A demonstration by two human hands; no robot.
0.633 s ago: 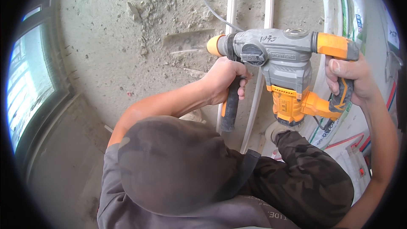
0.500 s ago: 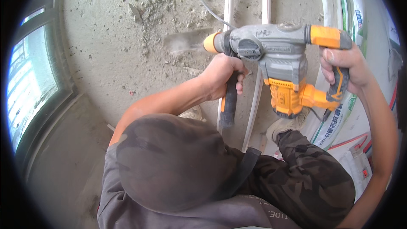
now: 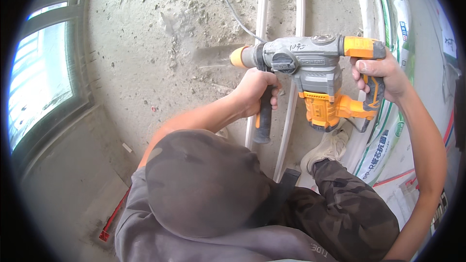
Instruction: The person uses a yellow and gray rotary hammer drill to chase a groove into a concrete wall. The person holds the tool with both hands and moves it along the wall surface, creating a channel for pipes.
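Note:
My left hand (image 3: 256,90) is closed around the black side handle (image 3: 264,116) of a grey and orange rotary hammer (image 3: 318,73). At the other end of the tool, my right hand (image 3: 383,73) grips the rear handle, its fingers wrapped through the loop. A wide, flat chisel bit (image 3: 212,55) points left from the orange nose, low over the rough floor. The bit is blurred, so whether its edge touches the concrete cannot be made out. A grey cord (image 3: 228,5) runs behind the tool.
Two white pipes (image 3: 287,131) run beneath the tool. Plastic-wrapped pipes (image 3: 383,140) lie along the right. Rubble (image 3: 179,24) and dust cover the floor ahead. A framed window (image 3: 43,68) is at left. My shoe (image 3: 327,150) stands near the pipes; a rounded camouflage shape (image 3: 204,184) fills the lower middle.
The rotary hammer and both hands have shifted slightly left over the floor. The view has moved, bringing a red strip at the lower left into sight. Both grips stay the same.

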